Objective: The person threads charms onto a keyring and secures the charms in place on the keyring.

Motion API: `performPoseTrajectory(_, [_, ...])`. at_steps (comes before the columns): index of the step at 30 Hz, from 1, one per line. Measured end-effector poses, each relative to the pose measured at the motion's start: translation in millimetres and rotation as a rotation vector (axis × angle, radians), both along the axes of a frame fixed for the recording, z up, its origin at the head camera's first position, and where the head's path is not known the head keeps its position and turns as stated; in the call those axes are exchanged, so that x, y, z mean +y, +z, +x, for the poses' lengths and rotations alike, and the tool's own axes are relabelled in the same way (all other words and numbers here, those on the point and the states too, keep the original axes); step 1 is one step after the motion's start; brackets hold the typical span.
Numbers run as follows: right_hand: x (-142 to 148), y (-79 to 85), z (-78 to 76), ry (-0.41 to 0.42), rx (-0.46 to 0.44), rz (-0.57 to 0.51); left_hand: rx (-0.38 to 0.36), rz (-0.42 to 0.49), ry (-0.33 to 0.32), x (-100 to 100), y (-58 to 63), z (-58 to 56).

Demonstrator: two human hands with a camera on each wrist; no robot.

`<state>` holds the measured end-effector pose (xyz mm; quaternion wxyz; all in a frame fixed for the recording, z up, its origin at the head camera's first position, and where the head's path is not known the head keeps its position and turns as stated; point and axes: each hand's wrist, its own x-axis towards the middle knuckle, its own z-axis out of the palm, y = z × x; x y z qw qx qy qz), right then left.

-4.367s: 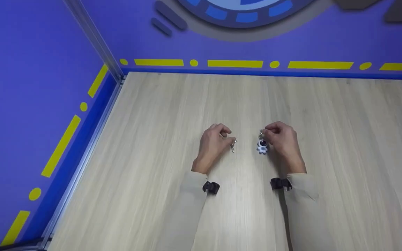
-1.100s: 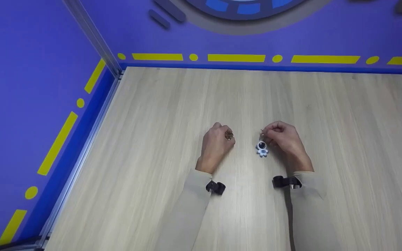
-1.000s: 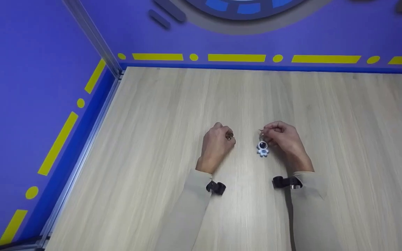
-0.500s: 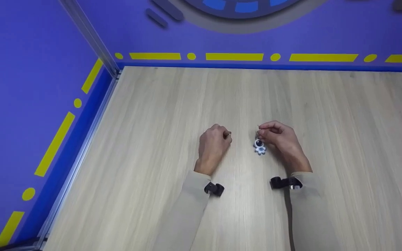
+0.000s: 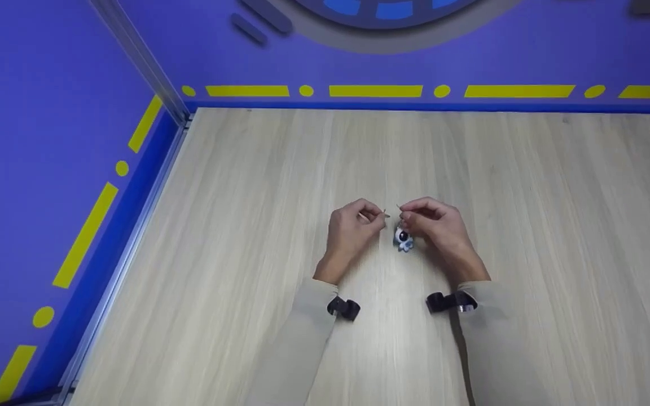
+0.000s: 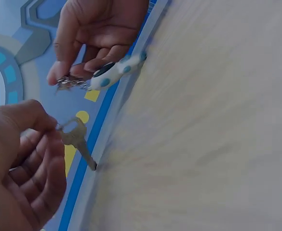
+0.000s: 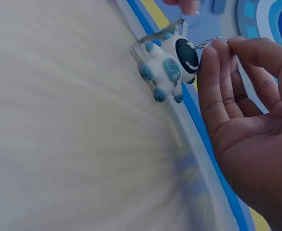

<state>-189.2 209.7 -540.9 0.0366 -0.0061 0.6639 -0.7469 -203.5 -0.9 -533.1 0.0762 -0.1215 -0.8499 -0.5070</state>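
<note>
Between thumb and fingertips, my left hand (image 5: 353, 237) pinches a metal key (image 6: 79, 140) by its head end. A small ring shows at the fingertips, and the key's blade points down in the left wrist view. My right hand (image 5: 438, 231) pinches the chain (image 7: 209, 42) of an astronaut keychain (image 7: 165, 67). The white and blue astronaut figure (image 5: 403, 239) hangs below those fingers, tilted, its dark visor showing. Both hands are close together over the table, with a small gap between key and chain. The chain's end is mostly hidden by the right fingers.
A light wood table (image 5: 246, 197) lies under both hands. Blue panels (image 5: 359, 67) with yellow stripes stand behind it, and another blue panel (image 5: 31, 141) at its left. Black bands (image 5: 452, 301) with cameras sit at both wrists.
My right hand has moved left with the astronaut keychain, towards my left hand. The left hand has turned and its fingers have extended, so the key's tip shows past them. The gap has narrowed.
</note>
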Motion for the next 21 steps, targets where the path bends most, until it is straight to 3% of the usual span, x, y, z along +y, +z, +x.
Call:
performPoseTrajectory(5, [-7.3,1.2,1.3,-0.042,0.07,-0.021,-0.07,0.223,-0.128,4.8,0.1,2.7])
performPoseTrajectory(11, [-6.5,-0.2,2.9,0.004,0.126,0.037,-0.183,0.408,-0.254,7.7,0.1,6.6])
performPoseTrajectory(15, [-5.0,-0.8,2.7,0.046,0.152,0.063,-0.252,0.486,-0.312,6.7,0.1,7.6])
performPoseTrajectory(21, [-2.7,-1.3,1.6,0.119,0.179,0.097,-0.292,0.53,-0.359,4.1,0.0,8.1])
